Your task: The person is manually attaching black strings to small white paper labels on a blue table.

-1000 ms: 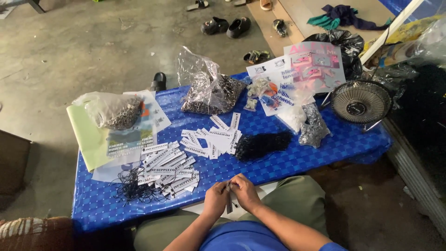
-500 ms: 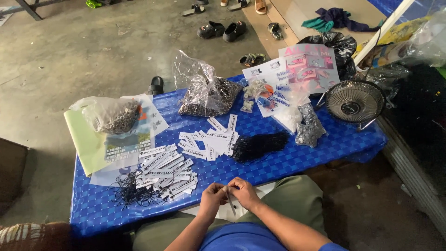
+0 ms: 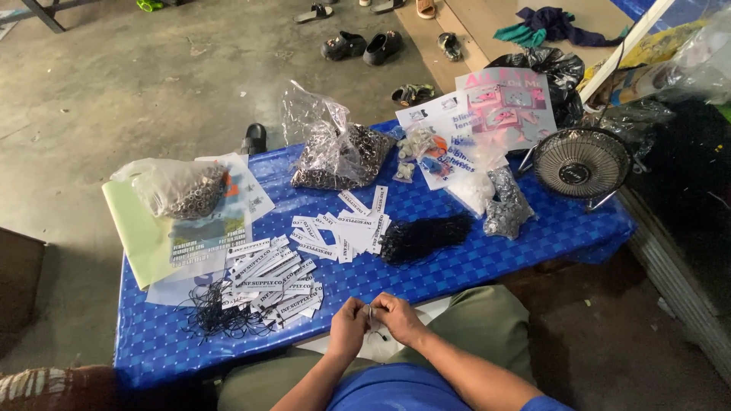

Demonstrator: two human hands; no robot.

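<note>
My left hand (image 3: 347,327) and my right hand (image 3: 397,318) meet at the near edge of the low blue table (image 3: 487,255), fingertips pinched together on a small white tag with a thin black string (image 3: 372,323). Just beyond my hands lie piles of white paper tags (image 3: 276,278), and more white tags (image 3: 344,226) lie further in. A bundle of black strings (image 3: 423,235) rests right of those. A loose tangle of black strings (image 3: 215,313) lies at the left.
Clear bags of metal eyelets (image 3: 339,154) (image 3: 179,188) and a smaller bag (image 3: 505,204) sit on the table with printed sheets (image 3: 502,99). A small black fan (image 3: 581,162) stands at the right end. Sandals (image 3: 362,46) lie on the concrete floor behind.
The view has shifted slightly. My hands stay together at the table's near edge, working the small tag between the fingers.
</note>
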